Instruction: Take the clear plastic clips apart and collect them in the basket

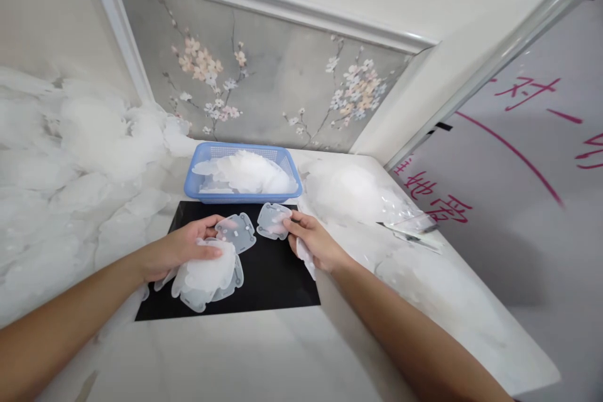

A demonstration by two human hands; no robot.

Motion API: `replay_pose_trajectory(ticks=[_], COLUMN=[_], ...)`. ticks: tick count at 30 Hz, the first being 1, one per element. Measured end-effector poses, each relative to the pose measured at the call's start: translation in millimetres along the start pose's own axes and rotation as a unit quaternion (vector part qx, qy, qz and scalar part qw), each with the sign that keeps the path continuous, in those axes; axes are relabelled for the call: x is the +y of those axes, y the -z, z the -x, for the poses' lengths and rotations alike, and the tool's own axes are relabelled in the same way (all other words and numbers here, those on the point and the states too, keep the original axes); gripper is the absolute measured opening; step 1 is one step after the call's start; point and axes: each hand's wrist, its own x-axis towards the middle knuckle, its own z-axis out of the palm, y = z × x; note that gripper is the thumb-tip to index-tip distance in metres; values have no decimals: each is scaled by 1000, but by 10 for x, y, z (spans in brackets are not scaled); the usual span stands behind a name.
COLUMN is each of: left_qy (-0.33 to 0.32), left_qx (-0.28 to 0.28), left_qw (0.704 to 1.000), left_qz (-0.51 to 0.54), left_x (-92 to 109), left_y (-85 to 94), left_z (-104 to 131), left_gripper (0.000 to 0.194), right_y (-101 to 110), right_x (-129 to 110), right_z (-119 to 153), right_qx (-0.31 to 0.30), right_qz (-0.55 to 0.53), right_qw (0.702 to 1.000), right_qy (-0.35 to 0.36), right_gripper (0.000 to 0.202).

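My left hand is closed on a loose stack of translucent plastic pieces, thumb on top. One flat piece with notched edges and small holes sticks out beyond its fingertips. Pinched between the thumb and fingers of my right hand is a similar plastic piece. More whitish pieces show under that palm, partly hidden by the fingers. Both hands are above a black mat, and the two outstretched pieces are close together but apart.
Behind the mat stands a blue basket holding more whitish pieces. Heaps of translucent pieces cover the left side. A clear plastic bag of pieces lies at the right. A whiteboard with red writing rises beside the table.
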Motion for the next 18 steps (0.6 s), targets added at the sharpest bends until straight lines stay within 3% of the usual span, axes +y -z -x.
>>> replay_pose_trajectory(ticks=[10,18], left_qy=[-3,-56], left_qx=[-16,-41], left_qw=[1000,997], left_qz=[-16,-40], left_x=[-1,-19], left_y=[13,-23], left_z=[-1,5], left_gripper=[60,53], right_y=[-7,-101], right_x=[-43,-47], right_z=[12,64], right_qx=[-6,34], right_qz=[-15,22], right_qw=[999,999], right_qy=[-30,26], right_gripper=[47,44])
